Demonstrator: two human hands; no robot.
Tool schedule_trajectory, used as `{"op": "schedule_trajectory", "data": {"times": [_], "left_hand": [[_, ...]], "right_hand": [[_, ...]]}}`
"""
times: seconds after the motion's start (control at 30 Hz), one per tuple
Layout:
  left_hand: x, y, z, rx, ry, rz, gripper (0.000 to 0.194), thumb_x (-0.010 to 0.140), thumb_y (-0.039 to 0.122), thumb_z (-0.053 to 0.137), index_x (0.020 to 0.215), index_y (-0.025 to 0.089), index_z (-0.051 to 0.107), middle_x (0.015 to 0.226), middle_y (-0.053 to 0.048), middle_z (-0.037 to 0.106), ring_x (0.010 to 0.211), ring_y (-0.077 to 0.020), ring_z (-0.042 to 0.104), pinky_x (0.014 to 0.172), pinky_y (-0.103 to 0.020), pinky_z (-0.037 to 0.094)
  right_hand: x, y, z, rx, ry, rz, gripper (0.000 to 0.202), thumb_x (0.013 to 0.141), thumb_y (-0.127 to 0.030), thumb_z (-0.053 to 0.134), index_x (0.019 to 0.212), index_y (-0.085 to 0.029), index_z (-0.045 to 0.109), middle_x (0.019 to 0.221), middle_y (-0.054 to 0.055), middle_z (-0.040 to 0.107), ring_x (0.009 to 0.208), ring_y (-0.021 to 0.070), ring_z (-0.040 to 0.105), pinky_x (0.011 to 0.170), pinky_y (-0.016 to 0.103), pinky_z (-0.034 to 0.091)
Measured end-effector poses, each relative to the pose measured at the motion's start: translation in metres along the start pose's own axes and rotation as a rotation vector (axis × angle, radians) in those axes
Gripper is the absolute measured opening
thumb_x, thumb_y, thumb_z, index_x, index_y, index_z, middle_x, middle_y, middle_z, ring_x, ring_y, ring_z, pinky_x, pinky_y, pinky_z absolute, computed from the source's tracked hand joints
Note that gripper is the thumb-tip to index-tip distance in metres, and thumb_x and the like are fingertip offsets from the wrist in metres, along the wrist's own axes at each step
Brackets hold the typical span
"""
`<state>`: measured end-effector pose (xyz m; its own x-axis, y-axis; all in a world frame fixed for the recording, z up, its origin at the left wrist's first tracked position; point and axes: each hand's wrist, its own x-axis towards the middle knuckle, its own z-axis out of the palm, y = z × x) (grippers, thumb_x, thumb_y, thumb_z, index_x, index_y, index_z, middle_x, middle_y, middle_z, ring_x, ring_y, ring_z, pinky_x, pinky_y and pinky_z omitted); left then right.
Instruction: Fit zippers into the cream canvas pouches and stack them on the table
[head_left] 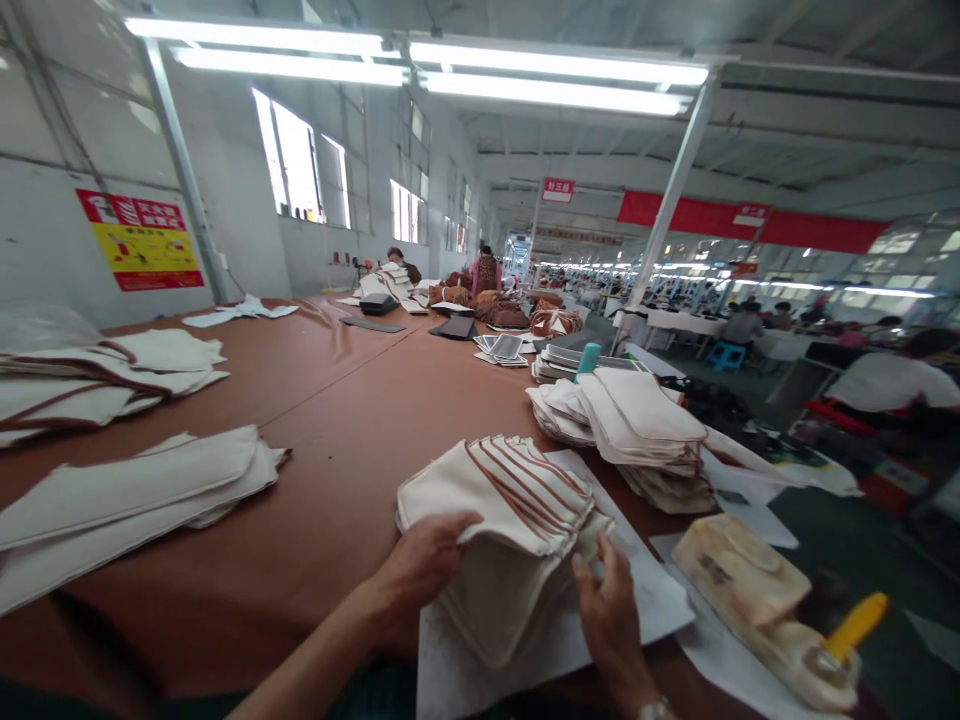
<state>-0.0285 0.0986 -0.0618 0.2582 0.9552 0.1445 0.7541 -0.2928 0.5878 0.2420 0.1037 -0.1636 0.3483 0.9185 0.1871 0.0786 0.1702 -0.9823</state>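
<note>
A fanned stack of cream fabric panels (480, 490) with brown-stitched edges is in front of me, tilted up at the near side. My left hand (424, 560) grips its left edge, thumb on top and the other fingers partly hidden by the cloth. At the right edge, my right hand (611, 600) has a panel's corner between thumb and fingers. One cream panel (499, 600) hangs down below the stack toward me. Beneath lies a white sheet (457, 680) on the brown-covered table (352, 440).
More cream panels (150, 480) lie in piles at the left. Close on the right stands another stack (645, 410), beside a turquoise thread cone (589, 358). A stained cream-coloured container (742, 570) with a yellow-handled tool (859, 625) sits at the right front. Brown bundles (502, 308) and people are farther back.
</note>
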Motion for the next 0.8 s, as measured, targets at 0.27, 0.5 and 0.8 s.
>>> {"op": "schedule_trajectory", "data": {"times": [0.27,0.5,0.8], "left_hand": [[-0.003,0.031,-0.02,0.032,0.079,-0.025,0.026,0.085,0.028,0.052,0.101,0.022,0.072,0.089,-0.003,0.074,0.089,-0.0215,0.065,0.078,-0.026,0.047],[-0.004,0.048,-0.019,0.118,0.163,-0.028,0.017,0.083,0.029,0.058,0.077,0.02,0.071,0.074,-0.004,0.071,0.076,-0.0212,0.065,0.066,-0.025,0.04],[-0.049,0.085,-0.153,0.089,0.654,-0.087,0.044,0.099,0.049,0.03,0.103,0.018,0.06,0.08,-0.003,0.067,0.069,-0.0162,0.064,0.058,-0.021,0.044]], "right_hand": [[-0.059,-0.05,0.028,-0.688,-0.225,-0.71,0.03,0.095,-0.022,0.048,0.12,-0.011,0.059,0.117,0.022,0.057,0.114,0.0382,0.051,0.098,0.06,0.039],[-0.074,-0.056,0.066,-0.702,-0.552,-0.766,0.022,0.087,-0.019,0.058,0.107,-0.023,0.066,0.115,0.008,0.065,0.109,0.0269,0.057,0.099,0.041,0.044],[-0.063,-0.023,0.075,-0.664,-0.506,-0.465,0.033,0.088,-0.03,0.067,0.117,-0.015,0.063,0.128,0.013,0.061,0.124,0.0313,0.052,0.106,0.054,0.037]]}}
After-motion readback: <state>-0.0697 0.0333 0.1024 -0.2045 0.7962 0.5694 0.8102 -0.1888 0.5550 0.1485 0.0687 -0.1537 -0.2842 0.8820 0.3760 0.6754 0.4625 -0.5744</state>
